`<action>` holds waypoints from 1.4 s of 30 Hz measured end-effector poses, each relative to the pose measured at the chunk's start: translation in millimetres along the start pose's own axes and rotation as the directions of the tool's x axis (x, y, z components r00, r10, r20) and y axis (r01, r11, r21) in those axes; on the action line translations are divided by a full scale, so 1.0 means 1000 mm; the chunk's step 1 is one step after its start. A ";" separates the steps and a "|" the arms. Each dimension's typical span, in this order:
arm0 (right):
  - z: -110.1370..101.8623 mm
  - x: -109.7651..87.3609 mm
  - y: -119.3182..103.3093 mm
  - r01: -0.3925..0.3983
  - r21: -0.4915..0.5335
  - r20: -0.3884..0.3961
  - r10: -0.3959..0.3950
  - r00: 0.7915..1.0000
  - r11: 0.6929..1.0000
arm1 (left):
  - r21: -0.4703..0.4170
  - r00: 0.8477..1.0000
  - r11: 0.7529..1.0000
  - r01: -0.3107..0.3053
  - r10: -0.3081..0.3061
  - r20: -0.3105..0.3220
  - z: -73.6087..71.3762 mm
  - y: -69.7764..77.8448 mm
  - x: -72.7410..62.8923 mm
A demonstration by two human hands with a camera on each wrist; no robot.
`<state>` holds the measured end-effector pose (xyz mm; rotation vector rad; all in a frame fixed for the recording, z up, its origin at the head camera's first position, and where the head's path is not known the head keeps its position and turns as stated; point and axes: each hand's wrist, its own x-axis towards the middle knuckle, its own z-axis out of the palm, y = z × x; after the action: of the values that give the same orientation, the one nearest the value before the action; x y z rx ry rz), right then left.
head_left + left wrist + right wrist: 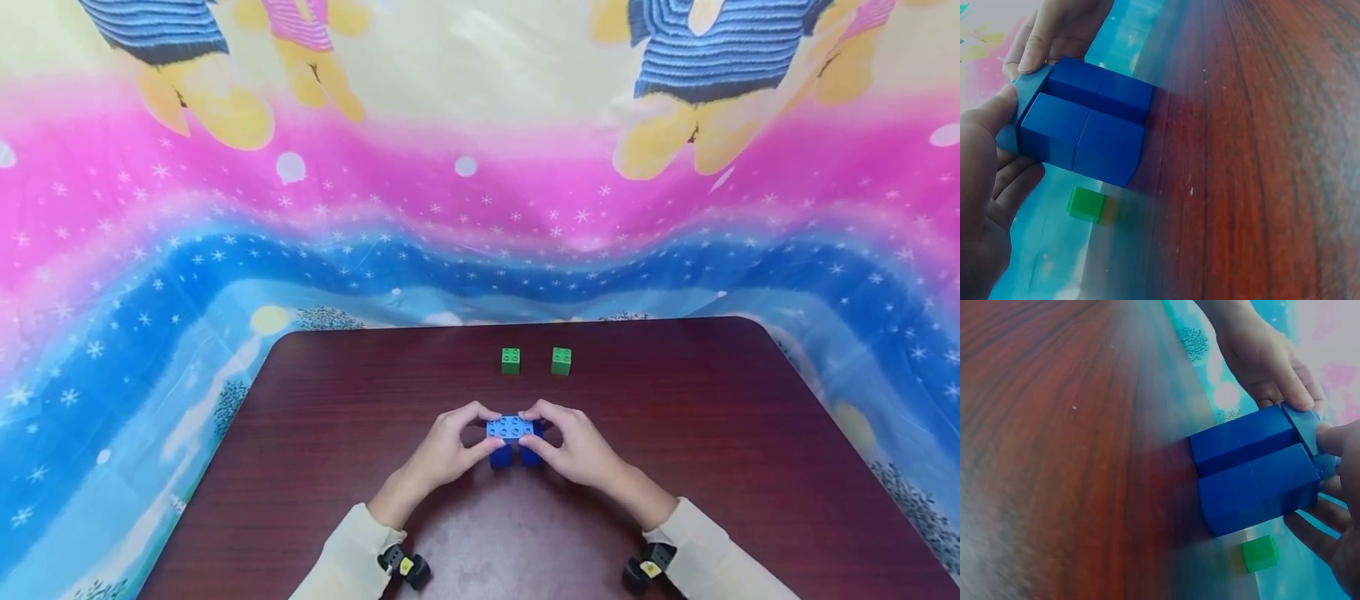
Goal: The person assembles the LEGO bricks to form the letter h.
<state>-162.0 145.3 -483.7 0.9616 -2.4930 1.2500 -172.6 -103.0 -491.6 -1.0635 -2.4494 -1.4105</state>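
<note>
A light blue building brick (510, 427) with studs lies across the tops of two dark blue columns standing side by side. Each column (1054, 125) is built of two stacked bricks, and a narrow gap runs between them. My left hand (448, 446) pinches the light blue brick's left end between thumb and fingers. At its other end, my right hand (587, 446) pinches it in the same way. In the right wrist view the light blue brick (1302, 428) meets the column tops; whether it is pressed fully down I cannot tell.
Two green bricks stand apart behind the blue structure, a left one (511, 361) and a right one (561, 361), near the far edge of the dark wooden table (337, 400). A printed cloth (465, 258) hangs behind and around the table.
</note>
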 end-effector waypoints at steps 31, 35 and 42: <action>-0.006 -0.001 0.006 0.070 -0.134 0.089 -0.059 0.994 0.989 | 0.028 1.000 1.000 0.005 -0.005 0.017 -0.002 0.003 0.001; -0.003 -0.004 0.008 0.078 -0.121 0.044 -0.073 0.996 0.990 | 0.043 1.000 0.999 0.004 -0.005 0.018 -0.002 0.004 0.002; -0.001 -0.005 0.008 0.125 -0.087 -0.013 -0.127 0.992 0.988 | 0.069 1.000 0.998 -0.007 0.005 0.017 -0.003 0.005 0.002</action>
<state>-163.5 151.5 -490.7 1.0624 -2.4086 1.0991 -172.0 -102.4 -485.9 -1.0717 -2.4849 -1.3108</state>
